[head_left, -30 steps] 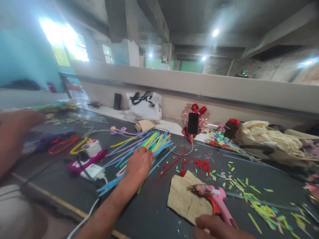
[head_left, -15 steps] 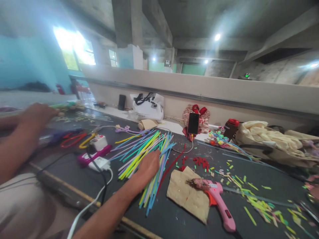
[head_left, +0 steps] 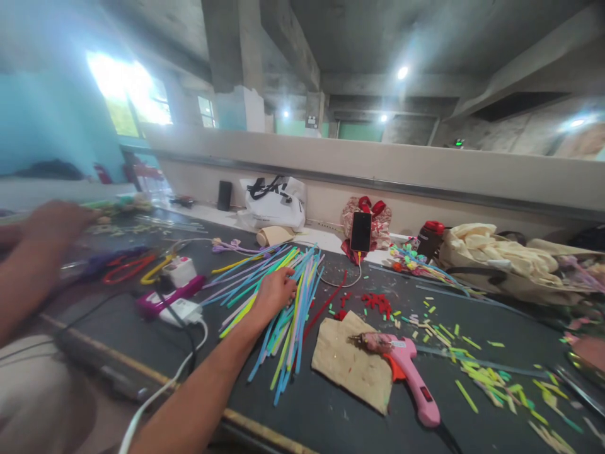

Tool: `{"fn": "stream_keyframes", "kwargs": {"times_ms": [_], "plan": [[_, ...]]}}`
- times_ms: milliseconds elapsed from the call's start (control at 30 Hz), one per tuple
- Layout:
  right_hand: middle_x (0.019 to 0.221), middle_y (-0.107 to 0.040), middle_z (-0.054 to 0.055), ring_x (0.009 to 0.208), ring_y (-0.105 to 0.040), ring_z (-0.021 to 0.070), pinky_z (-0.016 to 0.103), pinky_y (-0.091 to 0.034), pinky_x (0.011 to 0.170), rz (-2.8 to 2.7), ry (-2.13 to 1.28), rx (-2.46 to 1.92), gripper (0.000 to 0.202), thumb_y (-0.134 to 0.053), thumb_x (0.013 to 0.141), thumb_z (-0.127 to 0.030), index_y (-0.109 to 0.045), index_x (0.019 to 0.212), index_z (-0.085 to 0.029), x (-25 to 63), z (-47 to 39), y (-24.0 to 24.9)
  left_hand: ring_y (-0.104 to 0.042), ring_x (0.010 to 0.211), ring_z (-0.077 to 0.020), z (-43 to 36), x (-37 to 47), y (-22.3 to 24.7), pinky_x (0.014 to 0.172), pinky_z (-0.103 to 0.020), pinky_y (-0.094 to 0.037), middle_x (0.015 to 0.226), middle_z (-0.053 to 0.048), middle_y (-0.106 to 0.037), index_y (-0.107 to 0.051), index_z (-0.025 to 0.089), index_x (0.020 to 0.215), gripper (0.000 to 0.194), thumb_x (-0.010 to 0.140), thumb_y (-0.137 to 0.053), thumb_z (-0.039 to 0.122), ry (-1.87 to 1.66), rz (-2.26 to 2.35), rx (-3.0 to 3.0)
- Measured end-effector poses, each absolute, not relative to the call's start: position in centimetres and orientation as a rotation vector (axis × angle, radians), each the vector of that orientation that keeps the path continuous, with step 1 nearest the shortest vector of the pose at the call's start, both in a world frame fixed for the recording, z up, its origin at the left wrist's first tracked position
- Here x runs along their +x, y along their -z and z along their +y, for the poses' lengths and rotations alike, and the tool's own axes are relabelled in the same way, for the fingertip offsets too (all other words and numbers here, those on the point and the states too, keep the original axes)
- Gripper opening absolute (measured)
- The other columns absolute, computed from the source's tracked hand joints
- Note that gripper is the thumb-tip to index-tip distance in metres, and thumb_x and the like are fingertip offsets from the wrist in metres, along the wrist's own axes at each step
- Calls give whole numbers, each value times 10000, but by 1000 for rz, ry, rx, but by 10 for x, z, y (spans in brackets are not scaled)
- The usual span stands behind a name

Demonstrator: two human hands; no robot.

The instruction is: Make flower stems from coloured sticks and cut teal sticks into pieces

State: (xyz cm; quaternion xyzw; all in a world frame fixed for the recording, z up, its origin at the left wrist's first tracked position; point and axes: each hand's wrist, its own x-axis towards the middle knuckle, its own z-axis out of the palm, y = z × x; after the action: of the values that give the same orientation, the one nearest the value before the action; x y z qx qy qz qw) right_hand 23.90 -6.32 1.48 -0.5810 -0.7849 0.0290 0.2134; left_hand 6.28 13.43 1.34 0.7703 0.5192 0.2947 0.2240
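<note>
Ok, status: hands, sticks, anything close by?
Left hand at the coloured sticks, grip unclear; right hand out of view. Sticks fanned across dark table. Pink glue gun to their right, lying partly on tan pad.

Bright sticks (head_left: 293, 334) and a pink glue gun (head_left: 411, 362) for you

Your sticks are blue, yellow, green and pale purple, and your table (head_left: 350, 425) is black; your glue gun has an orange-red trigger (head_left: 396, 369), and your flat pad (head_left: 335, 359) is tan. You have a red strip (head_left: 326, 303), red bits (head_left: 377, 302) and yellow-green bits (head_left: 479, 376). Your phone (head_left: 361, 232) is black, the power strip (head_left: 193, 287) is bright purple with white plugs (head_left: 181, 272), and the white bag (head_left: 274, 217) has black marks
</note>
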Motion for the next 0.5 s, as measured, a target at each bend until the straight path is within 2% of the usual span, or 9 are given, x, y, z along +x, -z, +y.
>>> {"fn": "stream_keyframes", "kwargs": {"times_ms": [67,233,300,367,433,500], "plan": [[660,-630,-1,653,-610,179,271,-502,598,-2174,-110,-1610,179,-502,696,-252,-638,802,-297,250,-42,-13,-591,530,-117,138,61,-14,489,-193,-423,666,-4,-654,-506,130,1011,332,695,-426,192,-824,1441,2066],[691,-637,-37,699,-610,178,265,-489,502,-2158,-139,-1595,111,-519,701,-382,-605,768,-398,252,-35,7,-597,543,-138,146,56,-19,509,-218,-429,680,-24,-647,-464,119,1068,404,684,-452,243,-839,1475,1999],[785,-637,-11,731,-594,163,269,-487,549,-2153,-148,-1598,164,-472,754,-427,-592,842,-357,247,-40,15,-613,645,-173,145,58,-18,585,-258,-440,761,-55,-653,-462,125,1076,430,678,-470,290,-847,1477,1993],[798,-626,6,728,-584,153,269,-490,572,-2145,-157,-1607,199,-471,761,-418,-589,894,-327,243,-45,21,-594,823,-226,142,62,-14,710,-306,-420,881,-87,-643,-497,145,1044,468,617,-551,328,-855,1462,1998],[709,-610,-19,700,-592,161,259,-500,522,-2135,-167,-1622,179,-522,713,-375,-601,874,-378,240,-48,27,-535,965,-259,139,66,-10,811,-328,-370,987,-99,-617,-525,167,1014,511,527,-633,277,-862,1431,1986],[624,-583,-38,662,-600,174,256,-497,453,-2128,-180,-1638,191,-541,676,-338,-607,829,-431,237,-47,32,-501,1023,-258,137,69,-7,851,-318,-342,1034,-91,-603,-542,179,992,528,476,-652,178,-870,1392,1938]]}}
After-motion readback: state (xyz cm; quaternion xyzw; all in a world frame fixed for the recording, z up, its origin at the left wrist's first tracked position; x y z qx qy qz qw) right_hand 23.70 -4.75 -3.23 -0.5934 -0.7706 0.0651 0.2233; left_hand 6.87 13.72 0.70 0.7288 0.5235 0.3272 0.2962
